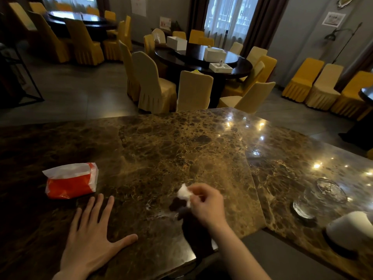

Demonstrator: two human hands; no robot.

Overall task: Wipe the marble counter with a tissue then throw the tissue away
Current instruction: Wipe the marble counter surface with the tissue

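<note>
The brown marble counter [171, 142] fills the lower half of the head view. My right hand [207, 203] is closed on a crumpled white tissue [184, 194], held just above the counter near its front edge. A faint wet smear [159, 211] shows on the stone below and left of the tissue. My left hand [92, 235] lies flat on the counter with fingers spread, holding nothing. A red and white tissue pack [71, 180] rests on the counter just beyond my left fingertips.
A glass ashtray or dish [321, 197] and a white rounded object [351, 229] sit on the right counter section. Beyond the counter stand round dark dining tables [201, 59] ringed by covered chairs [194, 91]. The counter has a gap at bottom centre [252, 257].
</note>
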